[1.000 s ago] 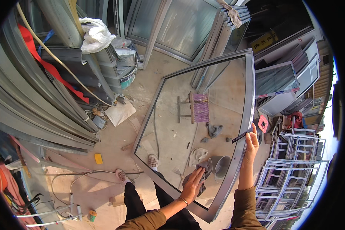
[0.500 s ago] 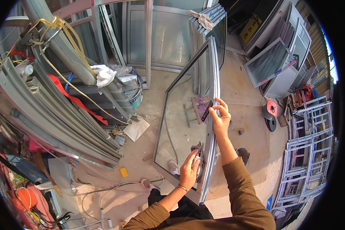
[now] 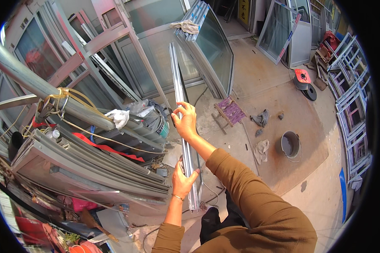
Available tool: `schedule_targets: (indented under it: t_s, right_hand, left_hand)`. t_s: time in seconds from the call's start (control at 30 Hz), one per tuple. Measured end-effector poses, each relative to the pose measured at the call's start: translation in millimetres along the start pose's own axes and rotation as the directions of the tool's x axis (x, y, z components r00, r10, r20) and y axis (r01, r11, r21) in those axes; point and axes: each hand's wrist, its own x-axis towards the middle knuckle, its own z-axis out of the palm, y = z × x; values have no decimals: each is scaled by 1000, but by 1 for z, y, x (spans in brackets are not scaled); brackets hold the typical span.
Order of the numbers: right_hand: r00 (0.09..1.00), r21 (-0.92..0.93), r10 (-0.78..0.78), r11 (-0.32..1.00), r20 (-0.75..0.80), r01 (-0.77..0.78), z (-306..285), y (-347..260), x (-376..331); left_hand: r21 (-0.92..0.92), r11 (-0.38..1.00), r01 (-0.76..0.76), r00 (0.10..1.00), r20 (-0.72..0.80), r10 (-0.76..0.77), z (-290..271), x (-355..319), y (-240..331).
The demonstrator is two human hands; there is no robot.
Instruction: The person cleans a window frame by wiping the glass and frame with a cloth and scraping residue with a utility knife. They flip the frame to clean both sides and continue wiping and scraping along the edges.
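A silver frame [image 3: 177,80] stood edge-on, left of the purple stool [image 3: 230,111].
The left hand [image 3: 183,181], half closed, clasped its near end; the right hand [image 3: 185,120] curled its fingers over farther up, by an unclear dark piece [image 3: 173,122]. Spaced, even grips seemed best for steadiness. Well beyond the stool, a yellow sign [image 3: 243,9] bore dark characters; a printed label strip [image 3: 288,40] edged a leaning pane [image 3: 274,27].

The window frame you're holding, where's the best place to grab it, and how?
Probably the long silver edge of the window frame, from the near side: left hand low, right hand higher, thumb and fingers on opposite faces. It's edge-on to us, long and narrow, so spread hands should steady it.
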Motion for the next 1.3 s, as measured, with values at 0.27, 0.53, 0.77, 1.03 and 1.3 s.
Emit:
schedule_targets:
  t_s: [0.27, 0.53, 0.77, 1.03, 1.3]
  right_hand:
    - [902, 783, 383, 491, 199, -381, -45, 8, -51]
    - [540, 433, 764, 379, 352, -818, -160, 95, -238]
    - [299, 331, 884, 180, 358, -927, -215, 157, -312]
    - [371, 506, 916, 251, 150, -825, -209, 256, -225]
    - [408, 610, 912, 296, 50, -735, -231, 307, -136]
  left_hand:
    - [-198, 979, 49, 996, -60, -63, -54, 2, -33]
    - [-238, 968, 83, 995, -27, -92, -72, 4, -45]
    - [-175, 976, 126, 990, -43, -136, -76, 4, -36]
    - [-181, 946, 268, 959, -41, -280, -65, 6, -16]
    - [-178, 944, 277, 953, -76, -294, -64, 8, -21]
